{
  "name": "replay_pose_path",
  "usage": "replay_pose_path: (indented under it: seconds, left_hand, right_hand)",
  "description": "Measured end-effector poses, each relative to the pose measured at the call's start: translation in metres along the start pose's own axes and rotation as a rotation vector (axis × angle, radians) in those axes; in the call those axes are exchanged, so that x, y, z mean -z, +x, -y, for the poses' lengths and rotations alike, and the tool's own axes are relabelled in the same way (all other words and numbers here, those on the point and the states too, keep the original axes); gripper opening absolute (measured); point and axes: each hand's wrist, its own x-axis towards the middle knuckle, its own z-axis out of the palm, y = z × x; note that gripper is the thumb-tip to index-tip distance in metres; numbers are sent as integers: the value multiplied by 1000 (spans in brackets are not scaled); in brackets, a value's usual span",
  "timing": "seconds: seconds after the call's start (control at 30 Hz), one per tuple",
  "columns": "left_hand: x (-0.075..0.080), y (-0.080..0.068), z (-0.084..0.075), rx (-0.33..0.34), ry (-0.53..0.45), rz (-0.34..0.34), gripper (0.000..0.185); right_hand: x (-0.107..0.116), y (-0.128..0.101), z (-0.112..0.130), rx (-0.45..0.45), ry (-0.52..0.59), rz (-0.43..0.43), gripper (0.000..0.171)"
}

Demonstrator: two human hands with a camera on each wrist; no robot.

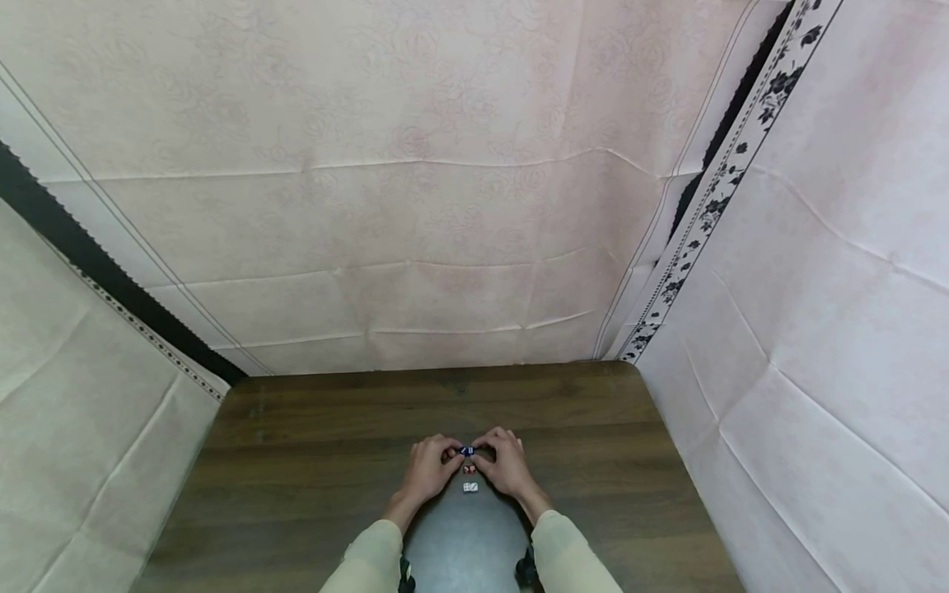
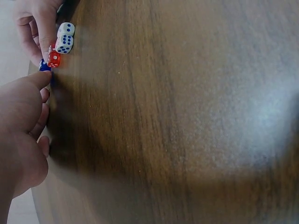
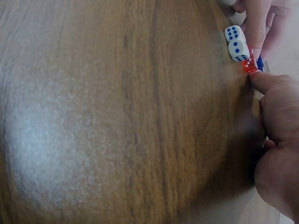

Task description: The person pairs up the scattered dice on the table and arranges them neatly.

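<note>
Blue die [image 1: 466,450] — between both hands' fingertips (pinched)

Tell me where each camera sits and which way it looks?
Head: worn on the head, looks forward and down at the table; both hands, left and right, and both sleeves show.
Left wrist: on the left wrist, looks along the wood at the dice; both hands show.
Right wrist: on the right wrist, looks along the wood from the other side; both hands show.
Shared: both wrist views show the red die, blue die and two white dice.
</note>
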Motion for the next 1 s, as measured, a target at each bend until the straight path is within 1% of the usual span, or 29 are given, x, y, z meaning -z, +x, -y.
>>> replay_pose_path:
  seconds: [0.6, 1.0]
  left_hand:
    - [0, 0, -3, 11, 2, -2, 6]
    - [2, -1, -4, 19, -8, 8, 7]
  right_hand:
    - [1, 0, 1, 18, 6, -9, 15]
    - [1, -1, 3, -5, 8, 4, 16]
